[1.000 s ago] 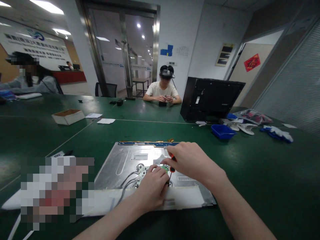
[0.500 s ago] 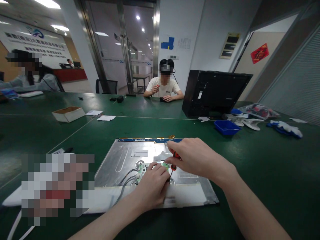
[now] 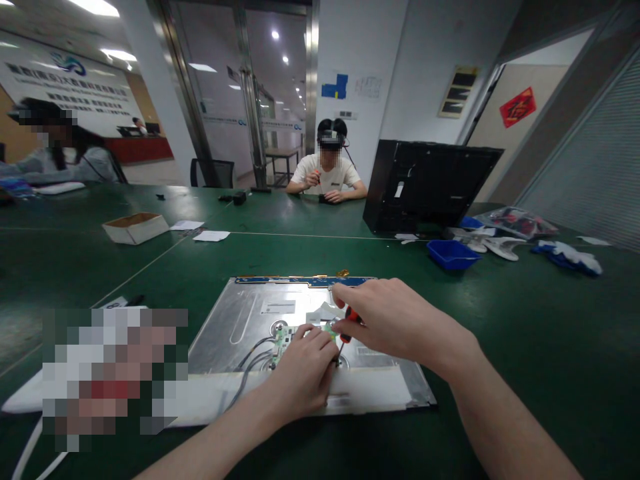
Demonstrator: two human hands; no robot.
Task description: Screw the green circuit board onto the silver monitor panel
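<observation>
Rectangular silver metal panel (image 3: 220,333), shiny, flat on green table (image 3: 530,347), 6 o'clock of view; narrow blue circuit strip (image 3: 273,281) at its 12 o'clock edge, whitish film (image 3: 370,390) at 6. Dark-grey cables (image 3: 245,381) meet small green circuit board (image 3: 283,340) at 9. Left hand (image 3: 306,365) over board, fingers curled; grip cannot be told. Red-and-black screwdriver (image 3: 351,317), shaft slanting to 7 o'clock, clasped in right hand (image 3: 387,310).

This is looking like an office: a big lettered sign (image 3: 75,88) with a logo (image 3: 69,63) is hanging near a red reception counter (image 3: 145,151), glass doors (image 3: 220,87) are bearing a similar logo, bright ceiling lights (image 3: 118,55) are glowing, and people (image 3: 329,175) are sitting around a broad green counter (image 3: 530,347).
</observation>
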